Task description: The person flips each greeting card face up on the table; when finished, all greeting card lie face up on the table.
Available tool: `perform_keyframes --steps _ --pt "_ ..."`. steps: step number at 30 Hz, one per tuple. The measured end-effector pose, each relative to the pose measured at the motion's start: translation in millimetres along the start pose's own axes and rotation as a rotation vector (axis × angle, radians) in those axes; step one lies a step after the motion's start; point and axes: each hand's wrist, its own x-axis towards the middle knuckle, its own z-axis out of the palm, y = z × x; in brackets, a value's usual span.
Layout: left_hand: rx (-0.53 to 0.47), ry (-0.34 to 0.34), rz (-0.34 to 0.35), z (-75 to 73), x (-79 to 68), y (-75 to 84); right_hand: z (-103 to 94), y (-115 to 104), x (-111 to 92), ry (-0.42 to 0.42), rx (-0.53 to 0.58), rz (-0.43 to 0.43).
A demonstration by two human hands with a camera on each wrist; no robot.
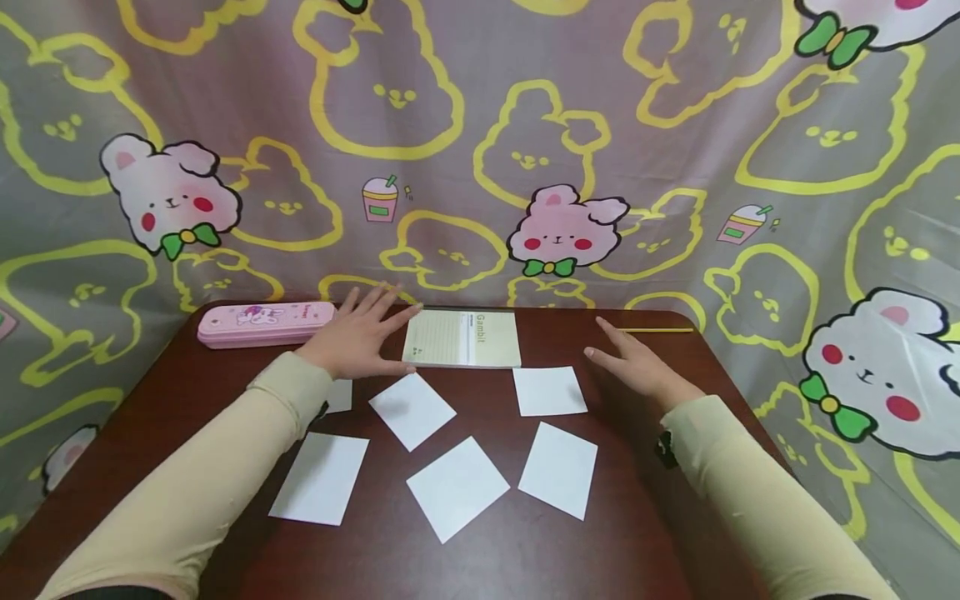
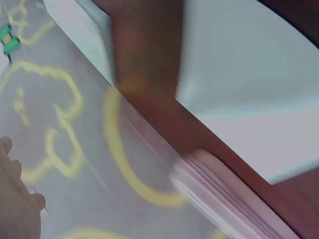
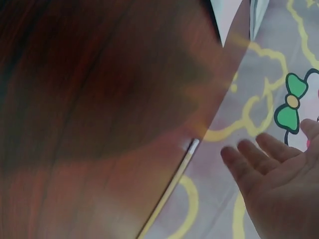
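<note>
In the head view my left hand point(image 1: 360, 333), fingers spread, hovers between a pink pencil case point(image 1: 262, 325) and a pale notepad point(image 1: 441, 340) with "Gambit" printed on it. Nothing is in its grasp. Its fingers overlap the notepad's left edge in this view. My right hand point(image 1: 633, 362) is held with fingers extended near a thin yellow pencil point(image 1: 656, 330), likewise holding nothing. In the right wrist view the same pencil point(image 3: 172, 184) lies to the left of the fingers. Several white paper cards, among them one card point(image 1: 412, 410) below the left hand, lie on the table.
Further white cards lie on the dark brown table point(image 1: 495, 575), such as the front one point(image 1: 457, 489) and a card point(image 1: 558, 471) to its right. A patterned curtain point(image 1: 450, 192) hangs behind the table and along both sides.
</note>
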Motion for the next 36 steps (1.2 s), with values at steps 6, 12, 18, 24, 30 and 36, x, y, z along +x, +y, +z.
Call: perform_keyframes --steps 6,12,18,24,30,36 --pt "0.037 -0.014 0.112 -3.0 39.2 43.5 4.6 0 5 0.013 0.041 0.007" --pt "0.049 -0.079 0.231 1.8 73.6 90.6 7.6 6 8 0.009 0.111 0.022" --pt "0.043 -0.158 0.268 17.3 96.8 134.2 14.4 13 10 -0.070 0.388 0.043" --pt "0.063 -0.215 0.306 44.7 105.3 168.6 26.6 23 14 -0.121 0.543 0.108" --pt "0.014 -0.262 0.328 68.6 107.2 187.8 35.6 25 15 -0.155 0.612 0.142" --pt "-0.001 -0.323 0.289 78.0 108.4 192.9 35.0 15 17 -0.172 0.623 0.188"
